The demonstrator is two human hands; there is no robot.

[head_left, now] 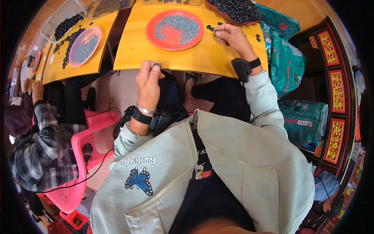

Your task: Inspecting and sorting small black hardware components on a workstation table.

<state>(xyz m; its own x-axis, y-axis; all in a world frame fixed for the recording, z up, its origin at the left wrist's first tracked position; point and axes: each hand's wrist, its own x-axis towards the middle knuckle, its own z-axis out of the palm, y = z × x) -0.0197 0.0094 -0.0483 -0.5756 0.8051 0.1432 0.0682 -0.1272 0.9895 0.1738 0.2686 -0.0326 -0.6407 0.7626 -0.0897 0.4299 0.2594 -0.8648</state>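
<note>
Over the front edge of the yellow table, my left hand (148,81) is closed, its thumb and finger pinching a small black piece (157,64) with a thin metal tip sticking up. My right hand (235,38) pinches another small black piece (216,34) above the tabletop at the right. A few loose black pieces (210,28) lie just beyond those fingers. Between and beyond my hands sits a round red plate (150,32) holding a heap of small grey metal screws (183,24), with a bare patch at its near side.
Black pieces (235,9) fill a tray at the far right. Green bags (287,64) stand beside the table. At the left, a person in a plaid shirt (48,142) sits on a pink chair (80,156) at another table with a pink bowl (71,56) and white basket (48,29).
</note>
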